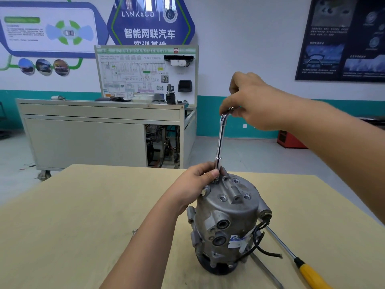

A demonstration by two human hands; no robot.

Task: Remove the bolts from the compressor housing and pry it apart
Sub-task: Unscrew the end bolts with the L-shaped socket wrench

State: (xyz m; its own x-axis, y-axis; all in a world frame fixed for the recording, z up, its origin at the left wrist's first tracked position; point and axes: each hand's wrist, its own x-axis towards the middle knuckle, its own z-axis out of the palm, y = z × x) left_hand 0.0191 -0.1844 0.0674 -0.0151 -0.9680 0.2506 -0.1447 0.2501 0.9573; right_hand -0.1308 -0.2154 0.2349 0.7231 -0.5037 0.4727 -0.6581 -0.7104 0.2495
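My left grip (200,182) pinches the wrench (220,138) foot atop the compressor (229,217); my right grip (250,103) holds its bent handle. The compressor stands on the worktop (83,226) below both. I judge it heavy, rigid, best braced at its crown.

One wide-angle camera, worn on the head, looks forward and down over the tabletop (83,226), close to the left hand (193,184) and right hand (254,101), facing the far wall (250,38).

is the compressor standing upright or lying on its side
Upright. The compressor stands on its pulley end on the table, its bolted end cap facing up under the socket wrench.
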